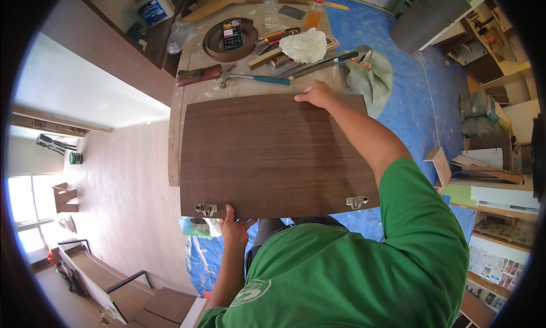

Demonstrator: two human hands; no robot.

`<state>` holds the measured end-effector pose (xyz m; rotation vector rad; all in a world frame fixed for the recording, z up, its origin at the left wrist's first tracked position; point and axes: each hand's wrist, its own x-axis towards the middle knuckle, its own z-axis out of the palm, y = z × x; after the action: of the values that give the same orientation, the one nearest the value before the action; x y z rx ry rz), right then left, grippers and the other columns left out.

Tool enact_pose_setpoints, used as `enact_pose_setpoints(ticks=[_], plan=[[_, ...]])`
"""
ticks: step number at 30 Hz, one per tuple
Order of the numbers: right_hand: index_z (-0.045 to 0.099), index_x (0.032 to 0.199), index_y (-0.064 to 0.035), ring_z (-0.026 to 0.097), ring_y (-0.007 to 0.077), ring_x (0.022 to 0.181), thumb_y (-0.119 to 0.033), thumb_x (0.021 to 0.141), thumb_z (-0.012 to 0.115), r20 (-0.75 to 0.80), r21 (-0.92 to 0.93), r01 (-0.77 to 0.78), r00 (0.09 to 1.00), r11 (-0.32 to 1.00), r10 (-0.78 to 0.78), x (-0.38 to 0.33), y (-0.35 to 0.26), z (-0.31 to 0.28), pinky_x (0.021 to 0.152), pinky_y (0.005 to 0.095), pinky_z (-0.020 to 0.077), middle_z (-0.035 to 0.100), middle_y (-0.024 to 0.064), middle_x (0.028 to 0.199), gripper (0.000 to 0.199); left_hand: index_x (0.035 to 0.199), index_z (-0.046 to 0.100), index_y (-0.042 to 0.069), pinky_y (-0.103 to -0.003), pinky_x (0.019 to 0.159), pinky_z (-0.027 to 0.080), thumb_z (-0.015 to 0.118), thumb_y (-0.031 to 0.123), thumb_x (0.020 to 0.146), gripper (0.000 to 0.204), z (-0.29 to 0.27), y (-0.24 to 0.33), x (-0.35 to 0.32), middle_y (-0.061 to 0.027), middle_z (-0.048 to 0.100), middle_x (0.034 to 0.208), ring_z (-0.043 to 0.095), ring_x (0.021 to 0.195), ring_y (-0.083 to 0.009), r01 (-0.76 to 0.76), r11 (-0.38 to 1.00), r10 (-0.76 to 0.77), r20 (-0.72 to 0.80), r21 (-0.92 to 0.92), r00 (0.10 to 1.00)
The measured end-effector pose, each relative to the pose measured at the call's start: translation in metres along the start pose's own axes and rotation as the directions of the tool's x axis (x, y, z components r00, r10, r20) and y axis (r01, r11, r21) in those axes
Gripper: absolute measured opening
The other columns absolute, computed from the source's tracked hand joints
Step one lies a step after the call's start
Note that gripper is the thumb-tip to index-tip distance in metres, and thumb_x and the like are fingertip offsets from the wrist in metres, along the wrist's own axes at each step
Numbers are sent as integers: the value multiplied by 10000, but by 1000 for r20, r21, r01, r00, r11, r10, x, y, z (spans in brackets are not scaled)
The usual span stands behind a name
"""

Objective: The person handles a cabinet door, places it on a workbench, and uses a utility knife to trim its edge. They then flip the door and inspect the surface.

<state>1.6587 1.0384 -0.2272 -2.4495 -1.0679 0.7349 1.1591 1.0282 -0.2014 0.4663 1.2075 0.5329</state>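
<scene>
A dark brown wood-grain cabinet door lies across the near part of the worktable, its near edge close to my body. Two metal hinges sit along that near edge, a left hinge and a right hinge. My left hand grips the near edge just right of the left hinge, thumb on top and fingers partly hidden beneath. Reaching across the door, my right hand is closed over its far edge, right of centre.
Beyond the door, the worktable carries a hammer, a brown coiled strip, a phone, crumpled white paper, several hand tools and two bottles. Blue sheeting covers the floor. Shelving stands at right.
</scene>
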Motion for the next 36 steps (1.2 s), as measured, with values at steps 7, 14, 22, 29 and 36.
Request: enact_pose_setpoints(ticks=[7,14,22,29,36], plan=[[733,869,-69,675,331,807,-485,788,777,6,35,248,969,968,-249,1,-57,15,748,431,522,702,157,826,427,1368,399,28,-566,749,615,604,457,973,618,6,3,-3,-215,567,1266,660,1060,-388,-4,1000,4,3,6,1000],[706,998,-77,676,340,858,-439,839,743,-348,130,228,922,965,-171,-66,-16,-21,757,437,530,705,158,911,397,1395,369,15,-578,783,601,620,499,951,704,3,7,4,-221,552,1290,636,1105,-399,-43,998,42,18,50,999],[563,1313,-17,622,272,1104,-586,829,733,187,732,-596,643,331,743,-190,146,-31,918,446,491,624,176,1251,766,1367,437,4,-632,879,539,587,476,979,629,-18,-14,29,-207,542,1317,588,1173,-427,38,999,-39,26,3,999],[594,1147,16,653,259,1032,-421,922,703,261,924,-357,849,135,460,-202,155,18,879,431,534,666,139,1134,503,1363,430,5,-635,899,523,590,446,984,603,-24,-28,42,-191,546,1320,589,1167,-436,23,1000,-22,26,-10,999],[588,1150,37,659,260,1017,-372,904,733,204,908,-365,814,207,543,-198,144,20,879,434,540,660,148,1150,499,1413,341,91,-567,821,573,608,392,985,588,-32,-33,54,-144,514,1348,657,1025,-417,94,992,-85,105,-81,991]])
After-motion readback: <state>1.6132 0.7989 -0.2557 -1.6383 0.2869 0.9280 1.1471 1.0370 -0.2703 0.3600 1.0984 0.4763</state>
